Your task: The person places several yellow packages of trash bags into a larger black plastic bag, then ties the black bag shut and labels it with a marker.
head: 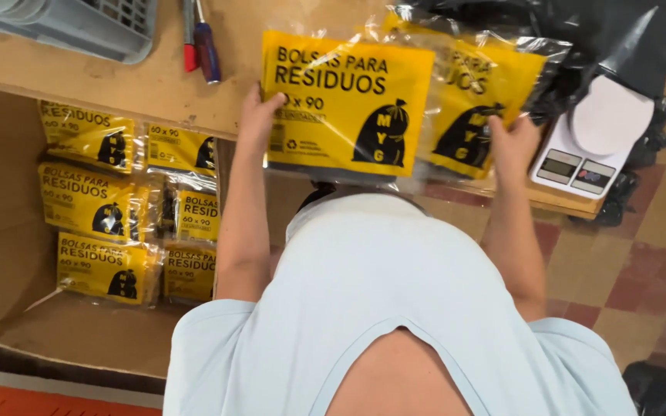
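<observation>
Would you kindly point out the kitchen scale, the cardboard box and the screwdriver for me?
kitchen scale [610,123], head view, on its round white platform.
cardboard box [1,231], head view, on its bare left inner wall.
screwdriver [207,50], head view, on its blue handle.

yellow-and-black packet [346,108], white scale [591,142], brown cardboard box [9,254]

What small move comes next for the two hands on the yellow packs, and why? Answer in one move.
Probably swing the front yellow pack left and down toward the cardboard box. The left hand and right hand grip packs at the table edge, and similar yellow packs already lie in rows in the box, with bare floor beside them.
</observation>
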